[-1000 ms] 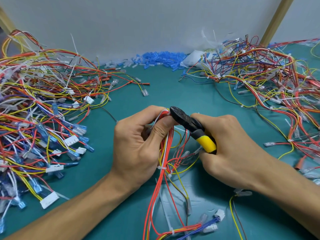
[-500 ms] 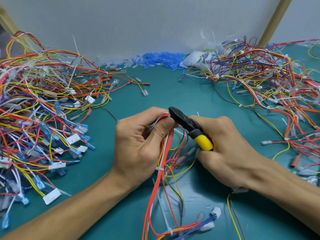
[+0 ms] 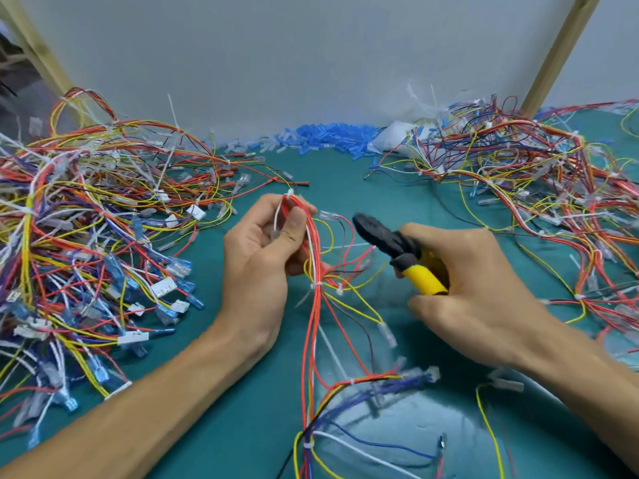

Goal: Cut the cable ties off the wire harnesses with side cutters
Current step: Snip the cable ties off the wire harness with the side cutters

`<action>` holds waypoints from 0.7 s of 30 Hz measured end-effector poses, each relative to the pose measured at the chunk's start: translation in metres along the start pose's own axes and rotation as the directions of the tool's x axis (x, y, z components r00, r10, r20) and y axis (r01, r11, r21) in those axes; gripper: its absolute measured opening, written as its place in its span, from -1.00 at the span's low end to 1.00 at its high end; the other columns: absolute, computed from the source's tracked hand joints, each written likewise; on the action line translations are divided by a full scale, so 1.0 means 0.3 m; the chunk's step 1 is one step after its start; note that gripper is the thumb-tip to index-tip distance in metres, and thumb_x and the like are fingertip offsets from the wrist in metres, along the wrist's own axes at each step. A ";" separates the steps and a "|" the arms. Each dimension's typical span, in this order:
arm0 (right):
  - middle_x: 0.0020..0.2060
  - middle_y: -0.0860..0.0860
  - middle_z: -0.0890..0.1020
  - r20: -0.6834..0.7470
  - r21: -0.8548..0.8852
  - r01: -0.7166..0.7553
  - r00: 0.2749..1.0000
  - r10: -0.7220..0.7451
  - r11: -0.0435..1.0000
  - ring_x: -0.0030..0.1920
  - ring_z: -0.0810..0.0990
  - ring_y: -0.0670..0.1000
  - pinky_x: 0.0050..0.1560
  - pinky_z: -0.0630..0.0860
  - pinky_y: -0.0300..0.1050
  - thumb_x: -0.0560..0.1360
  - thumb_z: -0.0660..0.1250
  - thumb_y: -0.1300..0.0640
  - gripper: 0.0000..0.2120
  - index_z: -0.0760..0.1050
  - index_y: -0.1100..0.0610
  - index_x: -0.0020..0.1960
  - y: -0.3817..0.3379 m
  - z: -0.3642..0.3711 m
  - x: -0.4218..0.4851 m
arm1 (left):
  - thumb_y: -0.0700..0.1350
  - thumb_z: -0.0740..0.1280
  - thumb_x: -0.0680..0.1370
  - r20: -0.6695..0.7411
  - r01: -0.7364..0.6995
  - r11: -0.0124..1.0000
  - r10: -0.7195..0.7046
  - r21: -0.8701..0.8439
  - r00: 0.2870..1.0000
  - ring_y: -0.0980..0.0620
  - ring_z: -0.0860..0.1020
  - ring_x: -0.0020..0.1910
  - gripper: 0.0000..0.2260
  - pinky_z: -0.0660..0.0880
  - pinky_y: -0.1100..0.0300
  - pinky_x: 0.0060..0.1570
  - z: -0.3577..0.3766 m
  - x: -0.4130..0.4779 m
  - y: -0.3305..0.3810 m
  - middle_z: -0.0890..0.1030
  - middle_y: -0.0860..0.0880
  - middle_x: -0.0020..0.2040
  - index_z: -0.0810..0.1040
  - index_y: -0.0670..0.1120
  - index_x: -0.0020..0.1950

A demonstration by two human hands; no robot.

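The left hand (image 3: 259,267) pinches the harness (image 3: 313,326) top above the mat (image 3: 345,174). The right hand (image 3: 473,299), fingers curled round the cutters (image 3: 390,243), holds them just beside it, not touching. Ties (image 3: 317,284) remain on this harness and in the left pile (image 3: 86,236) and right pile (image 3: 536,188), so much seems left.

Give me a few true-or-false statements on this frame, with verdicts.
1. The right hand grips the side cutters. True.
2. Their handles are red. False: they are yellow.
3. The left hand is empty. False: it holds a wire harness.
4. Blue sleeves lie piled by the back wall. True.
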State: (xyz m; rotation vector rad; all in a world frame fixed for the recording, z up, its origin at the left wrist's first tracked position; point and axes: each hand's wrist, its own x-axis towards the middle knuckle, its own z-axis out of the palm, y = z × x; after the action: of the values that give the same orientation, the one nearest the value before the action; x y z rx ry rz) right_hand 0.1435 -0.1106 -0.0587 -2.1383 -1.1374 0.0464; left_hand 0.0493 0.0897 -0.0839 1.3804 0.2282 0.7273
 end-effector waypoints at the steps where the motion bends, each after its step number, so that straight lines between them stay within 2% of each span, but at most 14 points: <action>1: -0.40 0.07 0.37 0.014 -0.034 -0.001 1.000 0.002 0.999 -0.36 0.25 0.08 -0.39 0.26 0.09 0.21 0.30 0.17 -0.80 0.40 0.02 -0.18 0.002 0.000 -0.001 | -0.11 0.36 0.62 0.030 -0.008 1.000 0.008 -0.015 1.000 0.08 0.41 -0.39 -0.91 0.58 -0.01 -0.32 0.002 -0.002 -0.001 0.48 0.00 -0.27 0.66 -0.02 -0.02; 3: -0.39 0.03 0.37 0.037 -0.087 -0.005 0.999 0.008 0.996 -0.34 0.27 0.11 -0.39 0.28 0.12 0.23 0.29 0.15 -0.80 0.35 -0.04 -0.20 0.006 -0.004 0.001 | -0.18 0.35 0.61 0.069 -0.023 0.999 0.025 -0.038 0.997 0.06 0.45 -0.36 -0.91 0.67 -0.04 -0.25 0.004 -0.004 -0.002 0.50 -0.01 -0.20 0.65 -0.05 0.04; 6: -0.37 0.01 0.38 0.055 -0.089 0.006 0.998 -0.001 0.996 -0.33 0.29 0.08 -0.37 0.30 0.15 0.25 0.30 0.15 -0.79 0.34 -0.07 -0.20 0.002 -0.012 0.002 | -0.24 0.38 0.59 0.068 -0.051 0.997 0.055 -0.062 0.996 0.02 0.58 -0.27 -0.91 0.68 -0.06 -0.13 0.011 -0.003 0.001 0.54 -0.05 -0.08 0.62 -0.10 0.07; 9: -0.36 0.02 0.41 0.070 -0.041 0.016 0.997 -0.013 0.999 -0.34 0.28 0.04 -0.37 0.27 0.06 0.23 0.32 0.16 -0.78 0.45 -0.03 -0.14 -0.003 -0.009 0.002 | -0.27 0.39 0.59 0.060 -0.091 0.992 0.096 -0.085 0.994 0.13 0.68 -0.24 -0.92 0.62 0.27 -0.20 0.016 -0.003 0.002 0.59 0.00 -0.05 0.59 -0.15 0.07; 11: -0.35 0.07 0.44 0.117 0.096 -0.037 0.993 0.026 0.995 -0.36 0.29 0.05 -0.38 0.27 0.01 0.19 0.34 0.15 -0.66 0.55 0.03 -0.03 -0.002 -0.009 0.001 | -0.26 0.39 0.59 0.063 -0.096 0.992 0.101 -0.080 0.993 0.14 0.69 -0.20 -0.91 0.59 0.32 -0.18 0.018 -0.005 0.001 0.62 0.03 -0.04 0.60 -0.14 0.07; 12: -0.35 0.07 0.48 0.166 0.226 -0.076 0.985 0.039 0.971 -0.37 0.32 0.04 -0.39 0.30 0.01 0.17 0.36 0.17 -0.59 0.58 0.02 0.03 -0.002 -0.012 0.000 | -0.25 0.41 0.58 0.067 -0.092 0.993 0.097 -0.080 0.993 0.11 0.69 -0.16 -0.90 0.60 0.30 -0.14 0.019 -0.006 0.001 0.63 0.03 -0.03 0.61 -0.12 0.07; 14: -0.30 0.03 0.61 0.270 0.482 -0.141 0.963 0.007 0.865 -0.36 0.41 0.01 -0.40 0.37 -0.05 0.14 0.38 0.24 -0.45 0.62 -0.01 0.13 0.000 -0.016 0.002 | -0.23 0.44 0.56 0.075 -0.080 0.994 0.086 -0.075 0.994 0.08 0.67 -0.08 -0.87 0.60 0.25 -0.06 0.018 -0.006 0.003 0.64 0.00 0.02 0.61 -0.09 0.09; 16: -0.14 0.09 0.73 0.338 0.641 -0.189 0.940 -0.053 0.744 -0.36 0.47 0.05 -0.39 0.39 -0.10 0.11 0.38 0.26 -0.36 0.62 0.02 0.20 0.012 -0.018 0.019 | -0.23 0.46 0.54 0.085 -0.071 0.996 0.075 -0.053 0.994 -0.05 0.64 0.10 -0.79 0.61 0.09 0.10 0.018 -0.005 0.005 0.64 -0.07 0.11 0.60 -0.06 0.15; 18: 0.04 0.17 0.75 0.336 0.721 -0.181 0.936 -0.108 0.669 -0.36 0.52 0.06 -0.37 0.39 -0.12 0.08 0.36 0.21 -0.33 0.63 0.02 0.21 0.003 -0.017 0.027 | -0.26 0.45 0.52 0.106 -0.052 0.997 0.058 -0.061 0.993 -0.22 0.62 0.26 -0.67 0.57 -0.05 0.26 0.017 -0.004 0.001 0.61 -0.23 0.24 0.53 -0.11 0.27; 20: 0.14 0.18 0.74 0.365 0.747 -0.194 0.919 -0.149 0.636 -0.35 0.58 0.06 -0.36 0.42 -0.13 0.07 0.37 0.14 -0.31 0.64 0.03 0.22 -0.022 -0.020 0.018 | -0.33 0.43 0.51 0.138 -0.009 0.995 0.024 -0.104 0.990 -0.21 0.63 0.30 -0.56 0.56 0.01 0.29 0.014 -0.002 -0.004 0.55 -0.33 0.32 0.42 -0.19 0.36; 21: 0.16 0.20 0.73 0.384 0.709 -0.200 0.914 -0.132 0.677 -0.34 0.59 0.07 -0.36 0.43 -0.16 0.06 0.37 0.12 -0.30 0.65 0.03 0.23 -0.033 -0.021 0.029 | -0.35 0.43 0.51 0.155 0.004 0.993 0.014 -0.115 0.988 -0.19 0.63 0.32 -0.52 0.55 0.04 0.31 0.012 -0.001 -0.007 0.54 -0.35 0.34 0.38 -0.21 0.39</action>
State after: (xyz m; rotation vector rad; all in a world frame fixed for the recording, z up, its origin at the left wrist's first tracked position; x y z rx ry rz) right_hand 0.1440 -0.1041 -0.0456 -1.4183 -1.0437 0.8740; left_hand 0.0518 0.0865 -0.0851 1.3205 0.0590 0.6239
